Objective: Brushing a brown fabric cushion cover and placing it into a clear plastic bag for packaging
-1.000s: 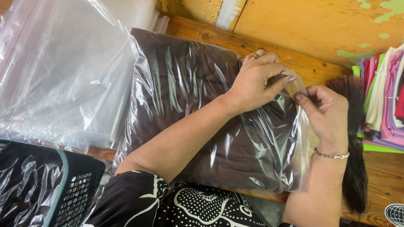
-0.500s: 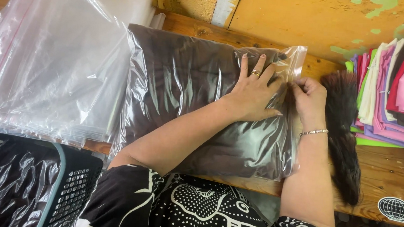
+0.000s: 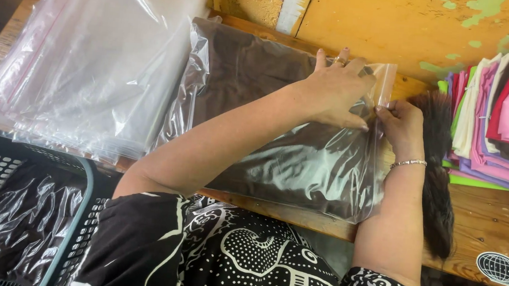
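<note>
A folded dark brown garment sits inside a clear plastic bag (image 3: 277, 157) lying flat on the wooden table (image 3: 484, 221). My left hand (image 3: 338, 89) presses palm-down on the bag near its right, open end, fingers spread, a ring on one finger. My right hand (image 3: 402, 127), with a bracelet at the wrist, pinches the bag's flap (image 3: 385, 80) at the right edge. Both forearms cross over the bag.
A stack of empty clear bags (image 3: 91, 63) lies at the left. Folded coloured garments (image 3: 505, 114) are piled at the right, with a dark brush (image 3: 436, 181) beside them. A black basket (image 3: 12, 221) with bagged dark items stands lower left. A yellow wall runs behind.
My left hand has gone from gripping the bag's mouth to lying flat on it. The bag has settled flatter on the table, and my right hand now holds the flap at its edge.
</note>
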